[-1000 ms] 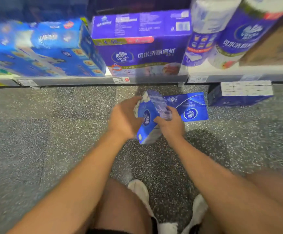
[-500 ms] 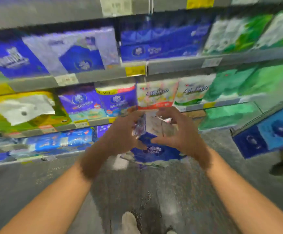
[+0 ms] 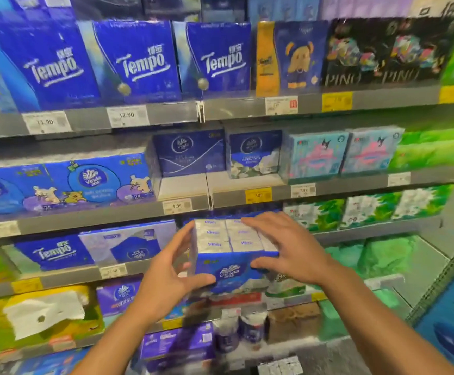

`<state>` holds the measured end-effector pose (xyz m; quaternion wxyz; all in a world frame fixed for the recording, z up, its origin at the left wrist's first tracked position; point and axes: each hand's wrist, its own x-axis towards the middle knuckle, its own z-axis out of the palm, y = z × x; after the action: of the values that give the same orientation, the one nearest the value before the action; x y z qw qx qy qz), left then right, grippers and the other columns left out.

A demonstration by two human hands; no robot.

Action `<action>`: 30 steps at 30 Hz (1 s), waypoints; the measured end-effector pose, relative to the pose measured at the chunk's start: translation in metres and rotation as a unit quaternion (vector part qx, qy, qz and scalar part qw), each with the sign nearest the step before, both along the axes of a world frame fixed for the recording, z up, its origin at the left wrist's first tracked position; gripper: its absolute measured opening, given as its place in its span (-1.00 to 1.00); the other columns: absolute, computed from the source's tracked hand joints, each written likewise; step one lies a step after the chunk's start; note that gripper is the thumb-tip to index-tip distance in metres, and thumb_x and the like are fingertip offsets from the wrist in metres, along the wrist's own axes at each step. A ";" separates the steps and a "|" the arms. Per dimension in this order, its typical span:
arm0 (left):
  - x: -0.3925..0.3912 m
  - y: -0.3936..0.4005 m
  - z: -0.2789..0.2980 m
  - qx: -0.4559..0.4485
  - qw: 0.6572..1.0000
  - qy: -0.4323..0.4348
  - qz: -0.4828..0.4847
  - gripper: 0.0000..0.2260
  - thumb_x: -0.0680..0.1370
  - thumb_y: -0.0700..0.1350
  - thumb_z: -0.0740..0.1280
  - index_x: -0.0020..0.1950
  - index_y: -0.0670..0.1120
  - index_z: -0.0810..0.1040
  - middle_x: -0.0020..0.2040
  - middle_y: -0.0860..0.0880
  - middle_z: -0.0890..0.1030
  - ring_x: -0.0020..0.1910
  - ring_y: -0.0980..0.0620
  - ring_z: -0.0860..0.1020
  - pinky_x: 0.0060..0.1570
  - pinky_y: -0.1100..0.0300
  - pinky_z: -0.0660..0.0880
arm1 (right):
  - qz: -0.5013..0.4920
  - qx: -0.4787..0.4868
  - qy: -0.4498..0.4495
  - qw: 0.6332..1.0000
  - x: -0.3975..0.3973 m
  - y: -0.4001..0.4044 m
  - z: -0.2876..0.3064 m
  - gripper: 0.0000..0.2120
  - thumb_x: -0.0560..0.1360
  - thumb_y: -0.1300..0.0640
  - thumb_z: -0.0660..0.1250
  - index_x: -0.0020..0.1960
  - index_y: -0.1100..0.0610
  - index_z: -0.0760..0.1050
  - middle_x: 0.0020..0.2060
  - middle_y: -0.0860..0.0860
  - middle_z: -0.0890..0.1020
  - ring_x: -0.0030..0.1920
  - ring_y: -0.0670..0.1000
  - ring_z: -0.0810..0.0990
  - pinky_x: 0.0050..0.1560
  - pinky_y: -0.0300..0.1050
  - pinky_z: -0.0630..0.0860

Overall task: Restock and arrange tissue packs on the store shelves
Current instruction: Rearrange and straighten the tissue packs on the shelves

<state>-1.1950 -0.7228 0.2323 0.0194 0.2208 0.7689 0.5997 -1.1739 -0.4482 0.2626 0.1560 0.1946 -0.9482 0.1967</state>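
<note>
Compared with half a second earlier, the view is sharp and raised: the blue plastic-wrapped multipack of Vinda pocket tissues (image 3: 231,255), then held low in front of the lower shelves with its printed face hanging down, is now level with the third grey metal shelf (image 3: 85,277) from the top, just below the yellow 7.99 price label (image 3: 258,195), its white end of small packs turned up. A second earlier the pack was down near the floor.

The left hand (image 3: 166,277) takes the pack's left side, thumb curled under the blue front face and fingers up the side: its grip is closed on the pack. The right hand (image 3: 290,247) lies over the top right, fingers spread flat across the white ends and thumb against the front; that grip is open, pressing rather than clasping.

Counts: one multipack in hand, showing six small pack ends in two columns of three. On the top shelf stand three dark blue Tempo boxes (image 3: 142,63), one blue box with a bear figure (image 3: 296,60) and two black PINO packs (image 3: 382,52). On the second shelf sit two dark blue Vinda boxes (image 3: 190,152) set back from the edge, and two pale turquoise cartoon packs (image 3: 317,155) to their right.
</note>
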 end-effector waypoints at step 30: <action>-0.129 0.119 0.105 -0.180 0.901 0.364 0.153 -0.11 0.15 0.30 0.56 0.41 -0.04 0.49 0.29 0.03 0.54 0.28 0.06 0.51 0.36 0.15 0.39 | 0.036 -0.176 0.292 0.939 -0.139 0.075 0.049 -0.44 0.28 0.02 0.65 0.16 0.27 0.59 0.32 0.27 0.47 0.32 0.19 0.49 0.36 -0.01 0.41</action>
<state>-1.3240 -0.6041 0.3374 -0.3143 0.2959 0.8416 0.3245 -1.3129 -0.3734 0.3121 0.4503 0.2471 -0.8036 0.3007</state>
